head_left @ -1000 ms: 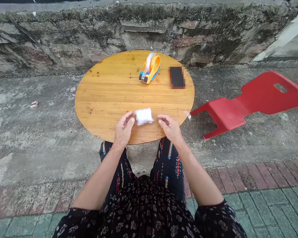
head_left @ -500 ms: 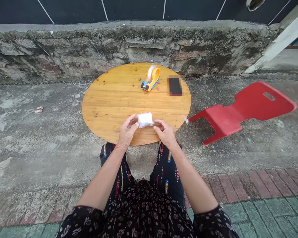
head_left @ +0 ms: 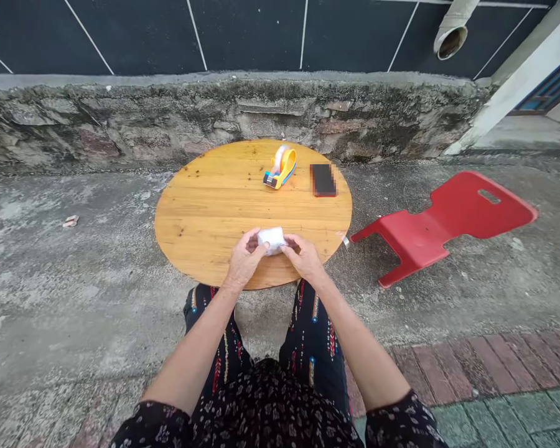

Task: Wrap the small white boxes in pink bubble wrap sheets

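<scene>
A small white package wrapped in clear plastic [head_left: 271, 238] sits at the near part of the round wooden table [head_left: 205, 218]. My left hand [head_left: 247, 256] grips its left side, with the thumb on the near edge and the fingers behind. On the right side, my right hand [head_left: 303, 255] holds it between thumb and fingers. Both hands are closed on the package, and its underside is hidden. Farther back on the table stands a yellow and blue tape dispenser [head_left: 280, 168] with a roll of clear tape.
A dark, partly pixelated flat object with a red edge [head_left: 324, 180] lies at the table's back right. To the right stands a red plastic chair [head_left: 429, 227]. Behind the table runs a low stone wall [head_left: 168, 127], with a pipe [head_left: 450, 40] above it.
My hands have closed in on the package from both sides and now grip it; before, they were held apart around it. The view has tilted up slightly.
</scene>
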Tool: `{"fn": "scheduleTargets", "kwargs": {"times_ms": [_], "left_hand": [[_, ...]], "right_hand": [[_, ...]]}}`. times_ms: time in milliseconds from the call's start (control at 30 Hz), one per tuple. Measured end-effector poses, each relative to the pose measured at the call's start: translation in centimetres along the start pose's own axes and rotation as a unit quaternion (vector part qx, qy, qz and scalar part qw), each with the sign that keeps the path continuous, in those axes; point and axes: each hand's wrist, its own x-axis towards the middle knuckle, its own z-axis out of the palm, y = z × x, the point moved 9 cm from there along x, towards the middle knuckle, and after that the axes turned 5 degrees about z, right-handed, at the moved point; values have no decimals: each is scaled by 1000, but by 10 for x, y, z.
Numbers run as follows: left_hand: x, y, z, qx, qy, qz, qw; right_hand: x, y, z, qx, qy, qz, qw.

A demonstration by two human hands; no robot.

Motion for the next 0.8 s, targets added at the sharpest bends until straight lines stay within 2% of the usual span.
{"fn": "scheduleTargets", "kwargs": {"times_ms": [200,367,467,533,600,700,800], "left_hand": [[-4,6,-5,28,-10,-72,997],[-5,9,-9,98,-47,-92,990],[0,17,-18,166,-18,-52,985],[4,25,-24,239,8,-13,971],[6,33,-24,295,4,32,955],[-2,43,-24,276,-5,100,956],[-21,48,-31,223,12,142,964]], "right_hand": [[1,-15,2,57,-26,8,998],[9,-10,4,74,-23,42,996],[14,-9,10,67,-37,42,996],[16,-9,14,60,-45,46,996],[17,-10,16,49,-46,50,997],[14,-15,8,34,-27,45,998],[7,-31,-6,-16,-20,-8,1000]]}}
